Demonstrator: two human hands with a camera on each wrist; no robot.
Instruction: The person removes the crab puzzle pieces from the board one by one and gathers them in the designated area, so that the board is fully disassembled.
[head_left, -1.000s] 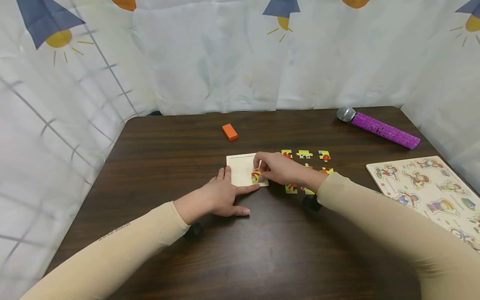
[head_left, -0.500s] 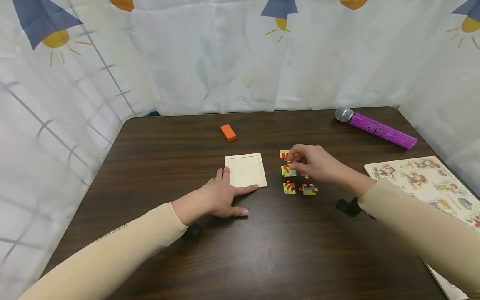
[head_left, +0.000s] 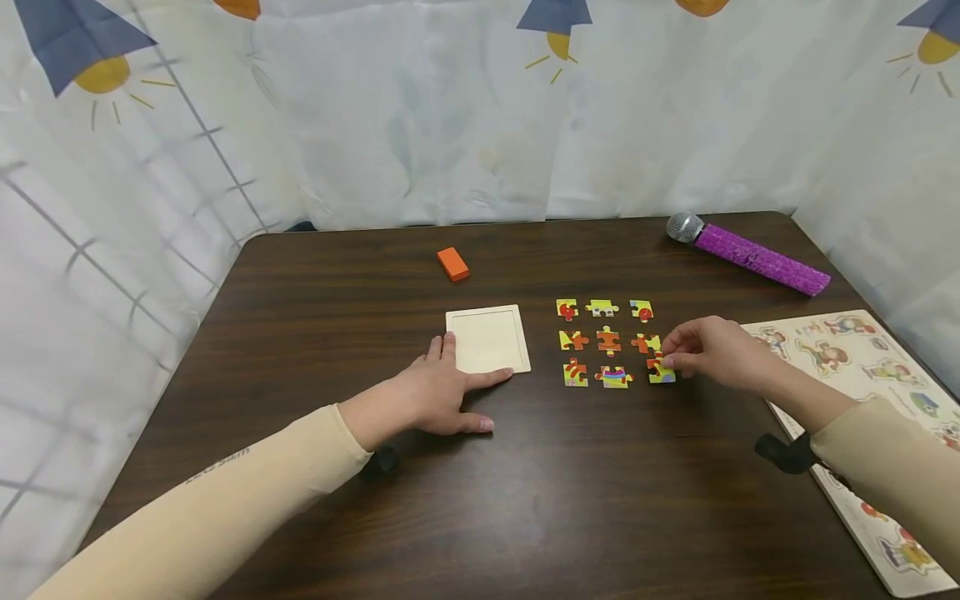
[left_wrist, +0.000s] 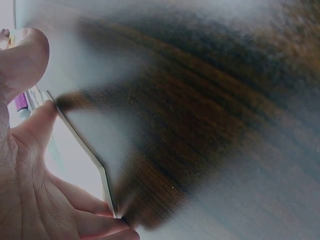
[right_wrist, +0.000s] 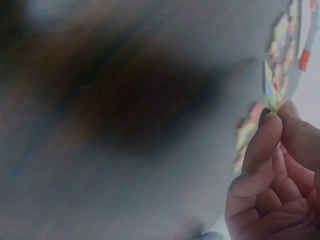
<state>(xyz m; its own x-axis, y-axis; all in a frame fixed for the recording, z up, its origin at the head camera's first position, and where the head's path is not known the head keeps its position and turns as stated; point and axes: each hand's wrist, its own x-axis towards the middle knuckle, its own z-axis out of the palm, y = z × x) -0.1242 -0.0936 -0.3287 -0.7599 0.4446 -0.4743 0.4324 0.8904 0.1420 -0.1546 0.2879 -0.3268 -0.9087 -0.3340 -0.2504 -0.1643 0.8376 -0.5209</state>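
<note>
My right hand (head_left: pixel 716 354) pinches a yellow jigsaw piece (head_left: pixel 662 372) between thumb and index finger, at the front right corner of a spread of pieces. The right wrist view shows this jigsaw piece (right_wrist: pixel 270 90) tilted up at the fingertips. Other yellow and red pieces, such as an orange one (head_left: pixel 608 341) in the middle, lie in rows, slightly apart. My left hand (head_left: pixel 435 390) lies with fingers spread at the lower left corner of a square wooden puzzle tray (head_left: pixel 489 340), its fingertips on the edges. The tray's recess is bare wood.
An orange block (head_left: pixel 453 264) lies behind the tray. At the back right is a microphone (head_left: pixel 757 257) with a glittery purple handle. A large wooden picture board (head_left: pixel 840 358) lies on the right, partly under my right forearm. White curtains (head_left: pixel 420 117) hang behind the table.
My right hand has gone from the tray to the right side of the spread, carrying a piece out of the tray. The tray's recess is now bare. The left hand has stayed in place.
</note>
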